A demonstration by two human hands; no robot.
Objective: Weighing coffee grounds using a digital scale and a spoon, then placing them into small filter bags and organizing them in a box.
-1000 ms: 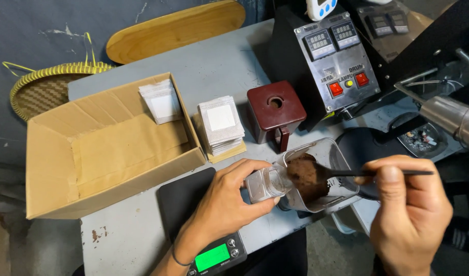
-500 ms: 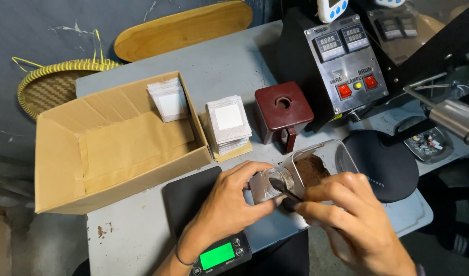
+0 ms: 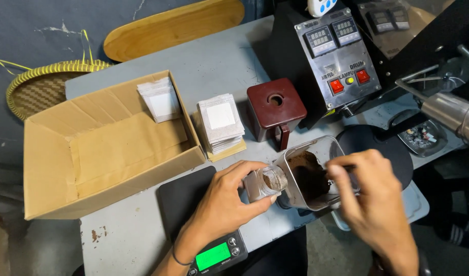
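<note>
Now, at the desk (image 3: 219,66), the right hand (image 3: 375,202) has pulled back to four o'clock of the clear tub (image 3: 316,176) of brown powder, fingers curled on something hidden. The left hand (image 3: 229,202) still pinches a small clear jar (image 3: 265,183), tilted, brown-filled, at the tub's nine o'clock rim.

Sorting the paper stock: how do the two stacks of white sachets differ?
The stack in the cardboard box leans against the box wall, tilted; the stack on the table lies flat beside the box. The table stack sits nearer the maroon block. Both hold square white sachets.
</note>
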